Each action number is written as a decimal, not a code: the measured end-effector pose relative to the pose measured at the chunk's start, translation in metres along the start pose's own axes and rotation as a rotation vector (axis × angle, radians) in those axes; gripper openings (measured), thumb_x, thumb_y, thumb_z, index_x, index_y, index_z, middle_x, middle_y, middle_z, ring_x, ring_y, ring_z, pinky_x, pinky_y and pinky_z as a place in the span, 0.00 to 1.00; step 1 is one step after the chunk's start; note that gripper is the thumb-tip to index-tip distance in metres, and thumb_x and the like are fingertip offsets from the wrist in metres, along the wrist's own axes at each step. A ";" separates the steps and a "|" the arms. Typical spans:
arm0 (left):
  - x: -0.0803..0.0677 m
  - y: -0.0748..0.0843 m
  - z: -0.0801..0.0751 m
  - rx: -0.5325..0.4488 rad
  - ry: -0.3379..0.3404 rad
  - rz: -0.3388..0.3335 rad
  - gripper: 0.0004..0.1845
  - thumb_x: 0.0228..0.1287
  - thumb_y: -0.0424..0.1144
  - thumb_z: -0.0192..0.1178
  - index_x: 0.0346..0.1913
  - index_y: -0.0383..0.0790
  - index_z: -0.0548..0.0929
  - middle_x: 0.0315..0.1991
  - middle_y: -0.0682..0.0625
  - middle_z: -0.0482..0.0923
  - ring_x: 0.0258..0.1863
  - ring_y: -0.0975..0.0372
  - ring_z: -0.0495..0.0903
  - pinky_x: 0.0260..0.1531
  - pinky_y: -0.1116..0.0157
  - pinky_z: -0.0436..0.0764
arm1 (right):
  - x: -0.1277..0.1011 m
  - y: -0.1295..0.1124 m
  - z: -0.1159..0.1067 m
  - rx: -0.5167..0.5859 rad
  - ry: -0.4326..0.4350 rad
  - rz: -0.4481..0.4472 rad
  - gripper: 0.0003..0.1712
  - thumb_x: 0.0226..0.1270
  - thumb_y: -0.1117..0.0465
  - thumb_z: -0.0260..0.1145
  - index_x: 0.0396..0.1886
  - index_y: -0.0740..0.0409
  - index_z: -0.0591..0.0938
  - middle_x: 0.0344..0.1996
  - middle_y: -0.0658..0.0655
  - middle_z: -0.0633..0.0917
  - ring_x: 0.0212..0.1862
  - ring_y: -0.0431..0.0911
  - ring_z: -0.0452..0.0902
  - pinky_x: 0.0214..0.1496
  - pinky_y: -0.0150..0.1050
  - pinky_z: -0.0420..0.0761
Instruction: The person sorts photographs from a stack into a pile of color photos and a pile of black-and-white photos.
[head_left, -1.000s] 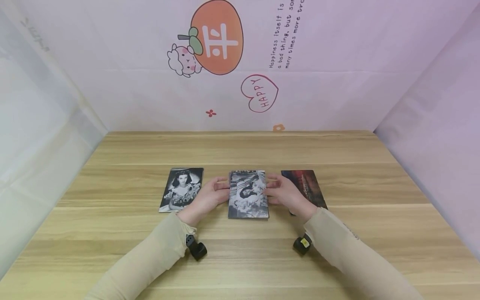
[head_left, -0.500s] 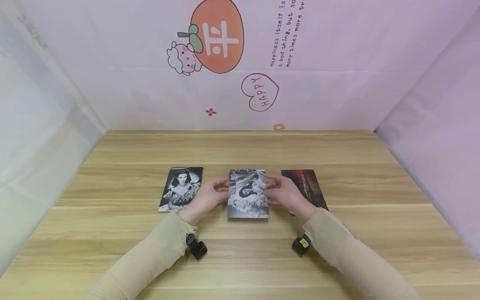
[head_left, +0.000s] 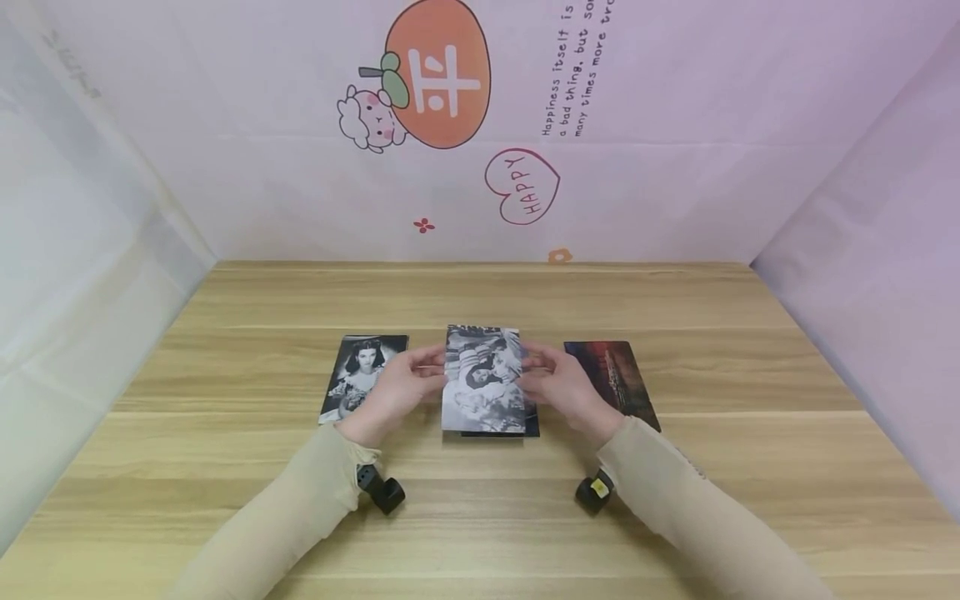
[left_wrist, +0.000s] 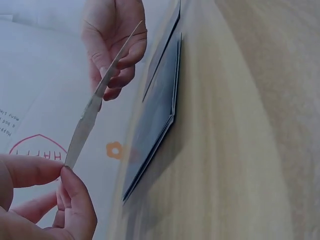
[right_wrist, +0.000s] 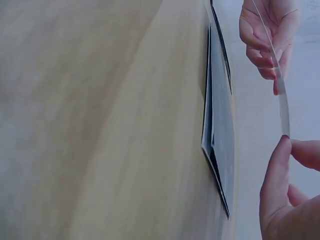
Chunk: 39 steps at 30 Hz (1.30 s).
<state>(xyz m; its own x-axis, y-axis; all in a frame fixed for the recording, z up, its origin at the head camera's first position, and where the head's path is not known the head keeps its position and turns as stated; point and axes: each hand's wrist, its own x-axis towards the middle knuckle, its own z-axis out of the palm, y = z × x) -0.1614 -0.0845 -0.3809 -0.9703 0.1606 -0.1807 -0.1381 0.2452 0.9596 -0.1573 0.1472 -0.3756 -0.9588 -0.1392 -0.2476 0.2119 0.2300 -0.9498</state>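
Observation:
My two hands hold a black-and-white photo card [head_left: 482, 379] by its side edges, a little above a small stack of cards [head_left: 501, 433] on the wooden table [head_left: 480, 517]. My left hand [head_left: 418, 372] pinches the left edge; my right hand [head_left: 546, 375] pinches the right edge. The left wrist view shows the thin card [left_wrist: 90, 115] edge-on between my left hand [left_wrist: 65, 172] and my right hand [left_wrist: 115, 40], with the stack [left_wrist: 155, 115] lying flat below. In the right wrist view the card [right_wrist: 281, 90] runs from my right hand [right_wrist: 289, 145] to my left hand [right_wrist: 265, 35], above the stack [right_wrist: 217, 140].
A black-and-white portrait photo [head_left: 363, 375] lies flat left of the stack. A dark reddish photo [head_left: 613, 379] lies to the right, partly behind my right wrist. Pink printed walls [head_left: 480, 125] enclose the table on three sides.
The top card, which lay on the middle stack between my hands, has been lifted off it and shifted slightly left; the stack's lower edge now shows beneath it.

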 end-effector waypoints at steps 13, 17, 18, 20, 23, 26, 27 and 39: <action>-0.011 0.000 -0.025 -0.053 -0.045 -0.025 0.29 0.62 0.25 0.55 0.68 0.34 0.65 0.56 0.35 0.72 0.47 0.58 0.77 0.47 0.67 0.81 | 0.003 -0.006 0.018 0.092 -0.023 -0.046 0.37 0.59 0.77 0.60 0.69 0.59 0.65 0.56 0.67 0.73 0.43 0.43 0.78 0.49 0.41 0.83; -0.012 -0.003 -0.034 -0.052 -0.053 -0.036 0.30 0.63 0.26 0.55 0.68 0.35 0.64 0.57 0.35 0.71 0.47 0.60 0.77 0.48 0.68 0.81 | 0.004 -0.009 0.026 0.107 -0.014 -0.045 0.37 0.59 0.77 0.60 0.69 0.58 0.66 0.55 0.66 0.74 0.40 0.41 0.79 0.49 0.42 0.83; -0.012 -0.003 -0.036 -0.053 -0.049 -0.039 0.30 0.63 0.27 0.56 0.68 0.36 0.64 0.56 0.35 0.71 0.45 0.61 0.77 0.47 0.69 0.81 | 0.004 -0.010 0.028 0.110 -0.015 -0.041 0.37 0.59 0.77 0.60 0.69 0.57 0.66 0.54 0.66 0.75 0.40 0.41 0.79 0.49 0.42 0.83; -0.013 -0.004 -0.040 -0.052 -0.037 -0.046 0.30 0.62 0.26 0.56 0.69 0.36 0.64 0.55 0.37 0.72 0.42 0.64 0.78 0.44 0.72 0.81 | 0.005 -0.013 0.034 0.111 -0.014 -0.038 0.36 0.59 0.77 0.61 0.68 0.57 0.67 0.54 0.66 0.75 0.39 0.41 0.79 0.49 0.43 0.83; -0.015 -0.005 -0.048 -0.049 -0.029 -0.038 0.30 0.62 0.26 0.56 0.69 0.35 0.64 0.50 0.40 0.73 0.37 0.68 0.77 0.39 0.74 0.81 | 0.006 -0.016 0.042 0.121 -0.019 -0.023 0.36 0.59 0.77 0.61 0.68 0.56 0.67 0.54 0.65 0.75 0.41 0.43 0.79 0.51 0.44 0.83; -0.017 -0.005 -0.056 -0.054 -0.035 -0.032 0.30 0.63 0.25 0.54 0.69 0.33 0.62 0.48 0.43 0.72 0.36 0.70 0.76 0.39 0.75 0.80 | 0.007 -0.019 0.050 0.116 -0.020 -0.013 0.36 0.60 0.76 0.61 0.68 0.55 0.67 0.55 0.64 0.76 0.43 0.45 0.79 0.52 0.45 0.82; -0.018 -0.006 -0.059 -0.058 -0.037 -0.032 0.30 0.63 0.25 0.54 0.69 0.33 0.62 0.47 0.43 0.72 0.37 0.70 0.76 0.40 0.75 0.80 | 0.008 -0.020 0.053 0.121 -0.023 -0.010 0.36 0.60 0.76 0.61 0.68 0.55 0.67 0.55 0.64 0.75 0.44 0.46 0.79 0.52 0.45 0.82; -0.027 -0.012 -0.098 0.005 -0.037 -0.042 0.33 0.65 0.26 0.53 0.71 0.31 0.55 0.54 0.38 0.68 0.39 0.71 0.75 0.43 0.76 0.79 | 0.021 -0.028 0.095 0.197 -0.073 -0.020 0.35 0.60 0.77 0.60 0.68 0.56 0.68 0.53 0.64 0.75 0.40 0.43 0.78 0.48 0.41 0.84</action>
<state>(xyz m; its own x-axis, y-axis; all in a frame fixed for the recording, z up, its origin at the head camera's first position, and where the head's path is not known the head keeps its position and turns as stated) -0.1526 -0.1853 -0.3660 -0.9557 0.1852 -0.2286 -0.1773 0.2574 0.9499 -0.1659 0.0461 -0.3720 -0.9485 -0.2132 -0.2343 0.2324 0.0342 -0.9720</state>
